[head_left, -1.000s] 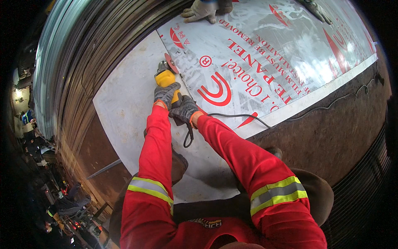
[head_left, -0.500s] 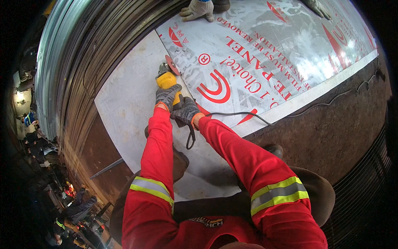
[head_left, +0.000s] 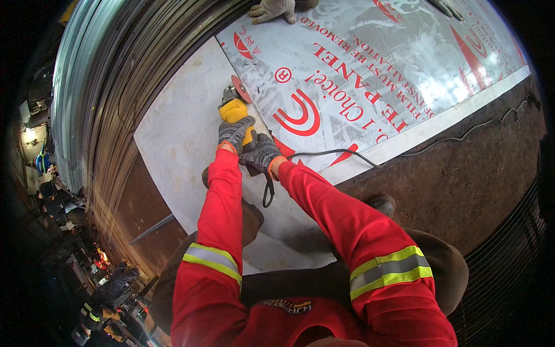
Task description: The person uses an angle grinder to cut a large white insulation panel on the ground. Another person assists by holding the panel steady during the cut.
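Observation:
Both my hands wear grey knitted gloves with orange cuffs and grip a yellow angle grinder (head_left: 233,110). My left hand (head_left: 235,134) is closed round its body just behind the head, and my right hand (head_left: 263,154) wraps the rear end. The reddish disc (head_left: 240,89) stands on edge at the left border of a film-covered panel (head_left: 358,69) with red print. Whether it touches the panel, I cannot tell. Under the grinder lies a plain whitish sheet (head_left: 179,110). A black power cord (head_left: 329,152) trails right from the grinder across the panel.
Another person's gloved hands rest at the panel's far edge, one on the left (head_left: 273,10) and one on the right (head_left: 448,8). Stacked metal sheets (head_left: 110,98) curve along the left. Rusty brown plate (head_left: 445,179) borders the panel. People and orange sparks (head_left: 102,258) appear lower left.
The view has shifted slightly, with the panel a little higher in it. My grip and the grinder's place at the panel edge look nearly the same. A person at lower left has moved.

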`<state>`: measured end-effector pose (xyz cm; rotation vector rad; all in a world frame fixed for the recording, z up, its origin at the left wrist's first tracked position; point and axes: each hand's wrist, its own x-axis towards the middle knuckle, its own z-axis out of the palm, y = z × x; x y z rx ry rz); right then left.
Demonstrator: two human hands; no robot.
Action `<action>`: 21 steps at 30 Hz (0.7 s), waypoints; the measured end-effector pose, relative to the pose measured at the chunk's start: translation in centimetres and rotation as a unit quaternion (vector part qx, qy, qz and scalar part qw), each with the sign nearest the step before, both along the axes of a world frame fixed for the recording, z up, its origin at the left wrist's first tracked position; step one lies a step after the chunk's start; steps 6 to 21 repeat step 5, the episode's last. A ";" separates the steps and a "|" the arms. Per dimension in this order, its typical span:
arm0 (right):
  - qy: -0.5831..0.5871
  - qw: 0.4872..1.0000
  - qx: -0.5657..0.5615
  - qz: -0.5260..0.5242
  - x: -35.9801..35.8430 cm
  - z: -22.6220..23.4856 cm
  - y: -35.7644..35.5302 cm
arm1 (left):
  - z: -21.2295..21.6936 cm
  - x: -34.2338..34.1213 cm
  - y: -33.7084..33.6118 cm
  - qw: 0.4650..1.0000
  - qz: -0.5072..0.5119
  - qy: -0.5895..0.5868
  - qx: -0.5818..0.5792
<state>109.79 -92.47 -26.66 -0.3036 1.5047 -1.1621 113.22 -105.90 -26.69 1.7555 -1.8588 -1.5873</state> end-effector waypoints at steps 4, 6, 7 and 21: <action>0.028 1.000 0.003 0.002 0.7 -2.7 -0.2 | -0.2 -0.5 0.8 1.000 -0.002 -0.003 0.016; 0.025 1.000 -0.002 0.010 0.9 -2.8 -0.3 | -0.1 -0.2 0.8 1.000 0.000 -0.005 0.014; 0.025 1.000 -0.002 0.010 0.9 -2.8 -0.3 | -0.1 -0.2 0.8 1.000 0.000 -0.005 0.014; 0.025 1.000 -0.002 0.010 0.9 -2.8 -0.3 | -0.1 -0.2 0.8 1.000 0.000 -0.005 0.014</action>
